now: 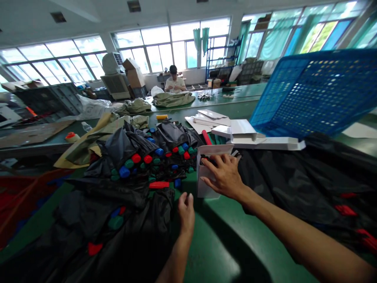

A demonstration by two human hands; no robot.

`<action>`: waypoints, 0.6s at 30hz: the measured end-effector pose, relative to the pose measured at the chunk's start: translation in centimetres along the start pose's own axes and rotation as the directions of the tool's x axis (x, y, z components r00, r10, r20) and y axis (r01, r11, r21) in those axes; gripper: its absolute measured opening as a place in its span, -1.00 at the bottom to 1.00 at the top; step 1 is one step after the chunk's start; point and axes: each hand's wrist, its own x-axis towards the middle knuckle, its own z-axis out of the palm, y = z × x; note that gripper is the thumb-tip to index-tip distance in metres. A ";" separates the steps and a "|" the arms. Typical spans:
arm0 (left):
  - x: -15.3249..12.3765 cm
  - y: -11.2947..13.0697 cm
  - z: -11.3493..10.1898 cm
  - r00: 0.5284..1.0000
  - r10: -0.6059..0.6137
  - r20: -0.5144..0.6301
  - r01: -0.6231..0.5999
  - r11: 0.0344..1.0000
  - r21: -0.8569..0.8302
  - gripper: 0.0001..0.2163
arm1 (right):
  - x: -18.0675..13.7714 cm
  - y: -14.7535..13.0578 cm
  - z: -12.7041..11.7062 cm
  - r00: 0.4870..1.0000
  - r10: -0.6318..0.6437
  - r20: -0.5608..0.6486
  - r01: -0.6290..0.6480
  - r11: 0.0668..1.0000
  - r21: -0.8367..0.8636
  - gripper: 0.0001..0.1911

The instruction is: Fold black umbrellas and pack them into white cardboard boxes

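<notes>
A small white cardboard box (207,188) stands upright on the green table, its top flap raised at the back. My right hand (225,175) is over its open top, fingers bent at the rim and thumb against the front. Something dark shows in the opening under the fingers; I cannot make out what it is. My left hand (186,212) is just left of the box, loosely curled with thumb and fingers a little apart, and nothing shows in it. Beside it lie black fabric bundles (126,220) with red, blue and green ends.
More dark bundles (294,177) lie at right. Flat white boxes (265,143) and white card sheets (206,120) are behind the box. A blue plastic basket (318,94) tilts at the right. A red crate (20,196) is at the left. A person (175,83) sits across the room.
</notes>
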 end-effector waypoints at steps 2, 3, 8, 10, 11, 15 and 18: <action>1.7 4.1 -0.2 0.976 0.219 -0.017 -0.219 0.976 -0.015 -0.45 | 0.3 0.2 -0.6 0.999 -0.004 -0.044 0.005 0.999 0.036 -0.42; 2.4 6.2 -0.1 0.941 0.339 -0.007 -0.339 0.940 -0.036 -0.45 | 0.4 0.4 -0.9 0.998 -0.011 -0.061 0.015 0.998 0.064 -0.42; 4.5 13.5 2.2 0.765 0.590 0.258 -0.538 0.806 -0.249 -0.52 | -1.1 1.9 -1.9 0.952 -0.096 -0.290 0.184 0.938 0.295 -0.42; 4.6 14.4 3.0 0.751 0.575 0.326 -0.505 0.817 -0.277 -0.57 | -2.6 3.1 -1.4 0.876 0.152 -0.458 0.073 0.896 0.437 -0.42; 4.6 14.5 3.3 0.753 0.568 0.332 -0.502 0.822 -0.269 -0.58 | -3.3 3.7 -0.9 0.806 0.363 -0.468 -0.043 0.824 0.564 -0.43; 3.9 14.3 3.9 0.745 0.622 0.241 -0.608 0.782 -0.138 -0.59 | -4.1 5.9 1.6 0.579 0.788 0.210 -0.307 -0.028 0.951 -0.40; 2.9 14.5 4.0 0.613 0.790 -0.003 -0.778 0.605 0.172 -0.54 | -3.3 6.5 2.0 0.725 0.546 0.420 -0.317 -0.277 0.907 -0.42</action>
